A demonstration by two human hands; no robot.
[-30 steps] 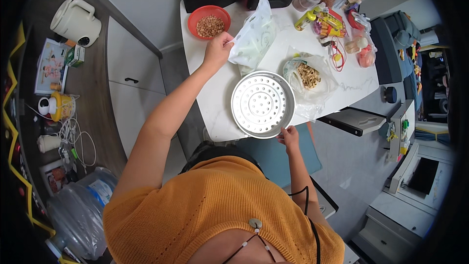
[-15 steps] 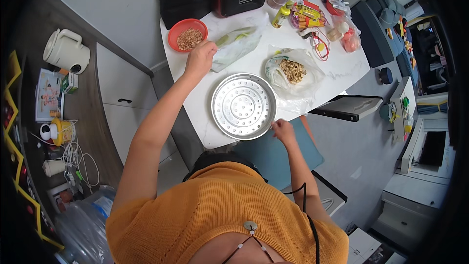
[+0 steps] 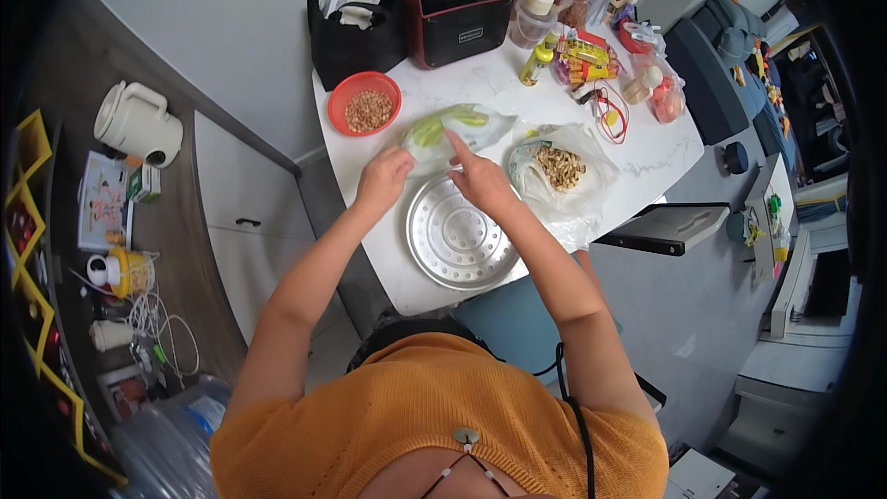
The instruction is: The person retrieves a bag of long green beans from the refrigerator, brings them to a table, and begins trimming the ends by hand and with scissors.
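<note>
A clear plastic bag (image 3: 480, 132) with green vegetables (image 3: 430, 135) inside lies across the table behind the steamer tray. My left hand (image 3: 383, 177) is closed on the bag's near left edge. Over the bag's near side, my right hand (image 3: 482, 181) has its index finger stretched out toward the greens and its thumb apart from it; whether it grips any plastic I cannot tell. Beneath my right hand sits the round perforated metal steamer tray (image 3: 459, 238), its far right part covered by that hand. An orange-red bowl (image 3: 395, 111) of peanuts (image 3: 368, 111) stands to the left.
Right of the tray, an opened plastic bag (image 3: 596, 166) holds chopped brownish pieces (image 3: 560, 168). A black and red appliance (image 3: 462, 14) and a black bag (image 3: 356, 42) stand at the back. A yellow bottle (image 3: 536, 65), snack packs (image 3: 589, 57) and a red cord (image 3: 612, 111) lie farther right.
My right hand has moved from beside the tray's right rim up and left to the bag of greens. My left hand has come down nearer, drawing the bag's edge with it.
</note>
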